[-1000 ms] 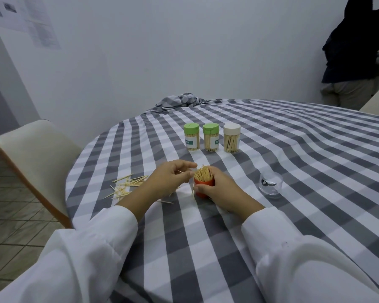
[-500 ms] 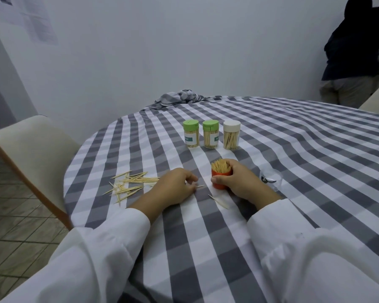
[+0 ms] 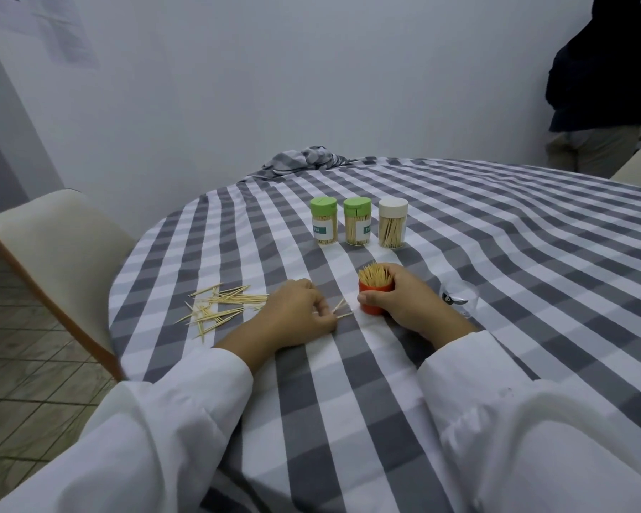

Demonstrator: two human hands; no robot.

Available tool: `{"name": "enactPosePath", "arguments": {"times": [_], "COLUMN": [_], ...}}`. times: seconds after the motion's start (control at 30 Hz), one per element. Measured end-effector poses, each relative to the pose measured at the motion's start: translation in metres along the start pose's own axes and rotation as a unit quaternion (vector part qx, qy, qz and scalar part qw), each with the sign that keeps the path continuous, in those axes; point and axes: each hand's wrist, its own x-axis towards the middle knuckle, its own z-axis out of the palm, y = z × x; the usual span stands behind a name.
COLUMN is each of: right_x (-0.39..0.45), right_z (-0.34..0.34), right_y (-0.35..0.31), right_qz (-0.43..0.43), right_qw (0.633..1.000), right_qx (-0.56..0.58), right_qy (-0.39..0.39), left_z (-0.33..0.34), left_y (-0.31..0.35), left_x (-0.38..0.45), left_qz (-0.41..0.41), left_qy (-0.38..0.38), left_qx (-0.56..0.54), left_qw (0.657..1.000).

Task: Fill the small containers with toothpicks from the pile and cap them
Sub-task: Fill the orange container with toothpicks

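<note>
Checked tablecloth (image 3: 496,290) on round table; pale wall (image 3: 311,87) behind.

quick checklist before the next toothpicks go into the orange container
1. Right hand steadies the orange container: ok.
2. Container upright on the tablecloth: ok.
3. Left hand pinches loose toothpicks: ok.
4. Room left in the container: cannot tell; it looks packed.
5. Pile within the left hand's reach: ok.
6. Clear cup close by: ok; whether it is the cap, cannot tell.
</note>
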Motion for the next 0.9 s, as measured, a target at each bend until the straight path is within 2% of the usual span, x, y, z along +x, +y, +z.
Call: {"name": "enactPosePath", "arguments": {"times": [0.13,0.27,0.37,0.57,0.7,0.9], "right_x": [-0.001,-0.001,-0.001,-0.007,-0.01,-0.015], "right_z": [0.001,0.002,0.003,0.011,0.027,0.039], "right_y": [-0.001,-0.002,-0.004,-0.01,-0.018,-0.026], "right_qz": [0.01,0.008,0.012,-0.002,-0.01,-0.023], "right_qw": [1.0,1.0,1.0,1.0,1.0,0.998], "right_qx": [-0.009,-0.013,-0.008,0.011,0.005,-0.029], "right_qy": [-0.001,0.004,0.004,-0.001,-0.029,-0.054], "left_z": [0.004,0.009,0.005,-0.019,-0.03,-0.038], "left_y": [-0.001,0.007,0.004,-0.03,-0.058,-0.063], "left_x": [0.003,0.01,0.015,0.004,0.0,0.004], "left_qz": [-0.029,-0.02,-0.056,-0.102,-0.121,-0.089], "left_qy": [0.049,0.038,0.03,0.004,0.014,-0.013], "left_qx": [0.036,0.073,0.058,0.133,0.076,0.015], "left_qw": [0.998,0.996,0.996,0.986,0.99,0.996]}}
